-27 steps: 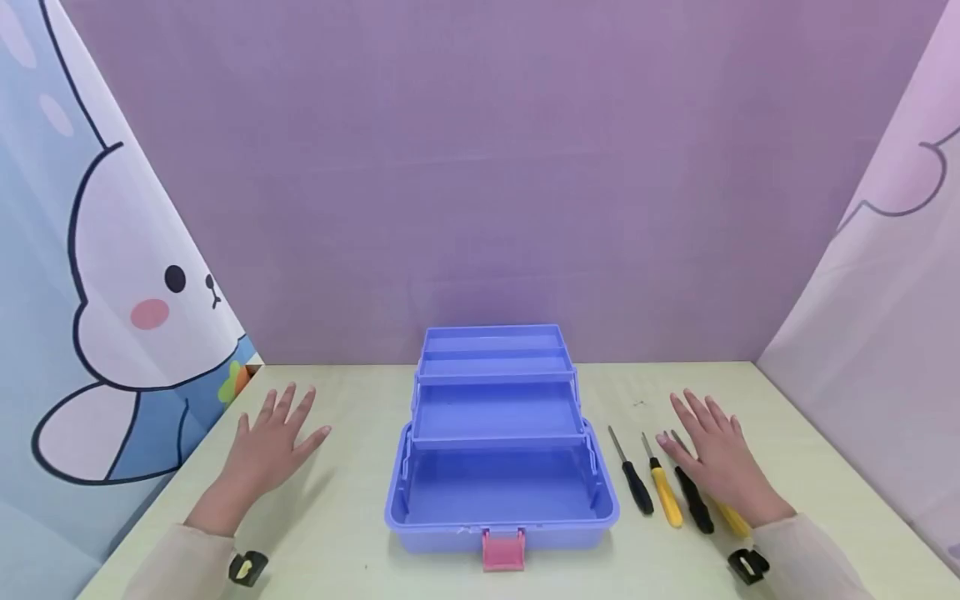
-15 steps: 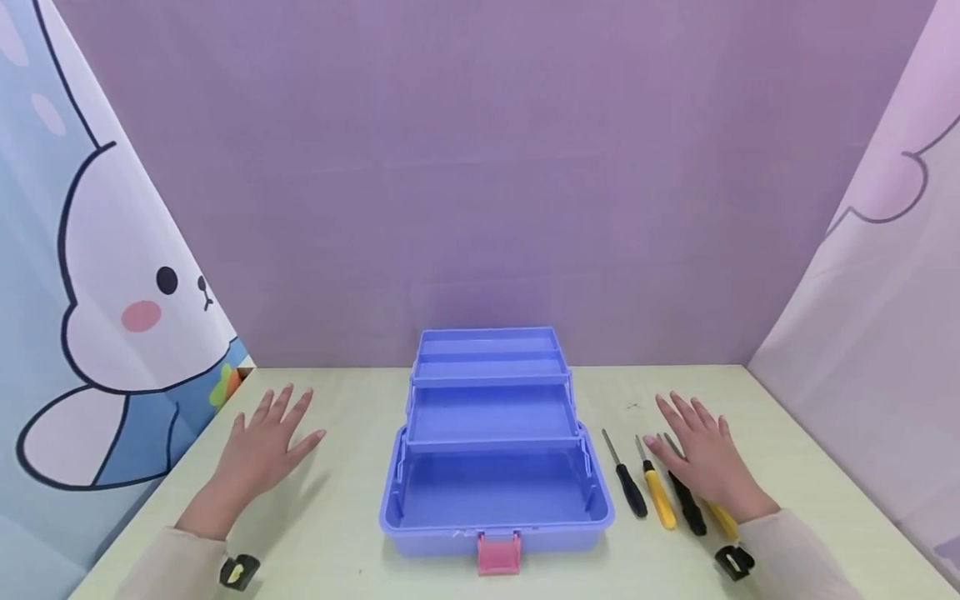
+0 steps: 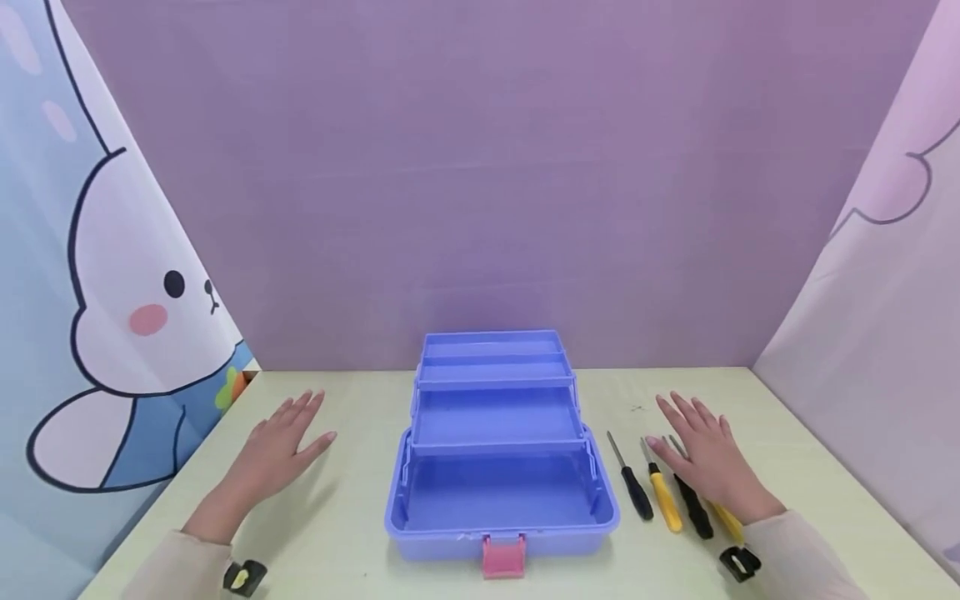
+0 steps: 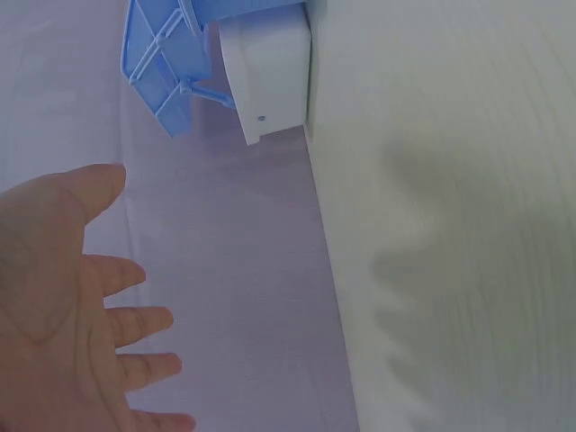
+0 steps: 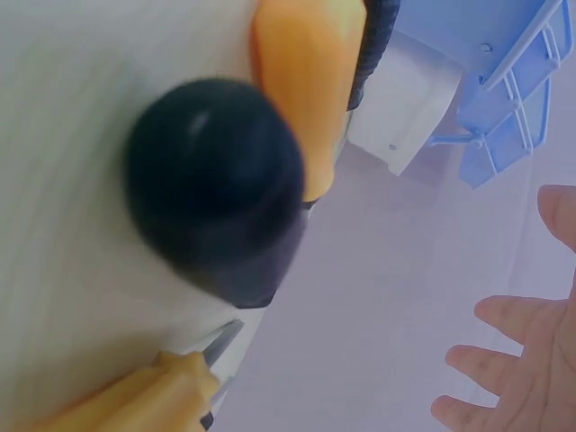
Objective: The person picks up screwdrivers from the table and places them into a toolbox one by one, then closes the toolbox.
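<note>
A blue-purple plastic toolbox stands in the middle of the table, lid up and two tiers of trays raised behind its main compartment. Its pink latch hangs down at the front. My left hand hovers over the table left of the box, fingers extended and holding nothing. Over the screwdrivers on the right hovers my right hand, palm down with its fingers spread. Beneath and beside it lie a black-handled screwdriver, a yellow-handled screwdriver, another black screwdriver and a yellow one partly hidden by the hand.
The pale wood-grain table ends at a purple cloth backdrop. A curtain with a cartoon rabbit hangs on the left, a pinkish one on the right. Both wrists wear dark straps.
My left hand has tilted a little, its fingers closer together. The right hand has shifted slightly left over the screwdrivers. Toolbox and screwdrivers stay in place while the head view sways slightly.
</note>
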{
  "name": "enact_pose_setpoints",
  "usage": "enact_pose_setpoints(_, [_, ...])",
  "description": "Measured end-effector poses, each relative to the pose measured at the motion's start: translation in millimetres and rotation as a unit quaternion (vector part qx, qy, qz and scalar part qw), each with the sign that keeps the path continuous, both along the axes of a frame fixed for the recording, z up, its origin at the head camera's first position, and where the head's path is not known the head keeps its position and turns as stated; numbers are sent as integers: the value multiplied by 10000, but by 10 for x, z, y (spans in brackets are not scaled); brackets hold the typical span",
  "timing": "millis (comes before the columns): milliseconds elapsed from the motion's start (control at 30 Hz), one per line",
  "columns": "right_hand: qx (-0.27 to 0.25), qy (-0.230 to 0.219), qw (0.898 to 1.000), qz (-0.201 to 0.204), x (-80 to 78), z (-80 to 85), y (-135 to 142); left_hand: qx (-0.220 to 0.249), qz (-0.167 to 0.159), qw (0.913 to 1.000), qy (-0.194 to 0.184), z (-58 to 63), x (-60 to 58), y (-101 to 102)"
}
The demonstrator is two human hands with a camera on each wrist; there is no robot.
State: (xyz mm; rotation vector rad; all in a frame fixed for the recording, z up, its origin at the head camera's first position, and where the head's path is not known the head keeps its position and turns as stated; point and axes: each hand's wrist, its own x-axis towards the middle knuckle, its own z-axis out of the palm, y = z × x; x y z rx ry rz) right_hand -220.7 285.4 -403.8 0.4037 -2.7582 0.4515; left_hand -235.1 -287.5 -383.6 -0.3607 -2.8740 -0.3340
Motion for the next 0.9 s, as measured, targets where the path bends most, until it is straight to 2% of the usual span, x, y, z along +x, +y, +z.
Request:
enact_pose_setpoints(133, [-95,-9,9999,89,-8,0,-8,123,-163,9998,21,-12,-8,37])
enact_pose_setpoints(433, [-337,-95,9991,248,-13,-73,-2,389,-378,9985,10,-18,78,75])
enact_pose_setpoints(567, [-417,17,9986,317,24,-61,18,534,-484,9974,12,-24,104,87])
enact_pose_setpoints(900, [-689,89,9967,423,53,-91,51,1019,-757,9917,-192,-39,185,159])
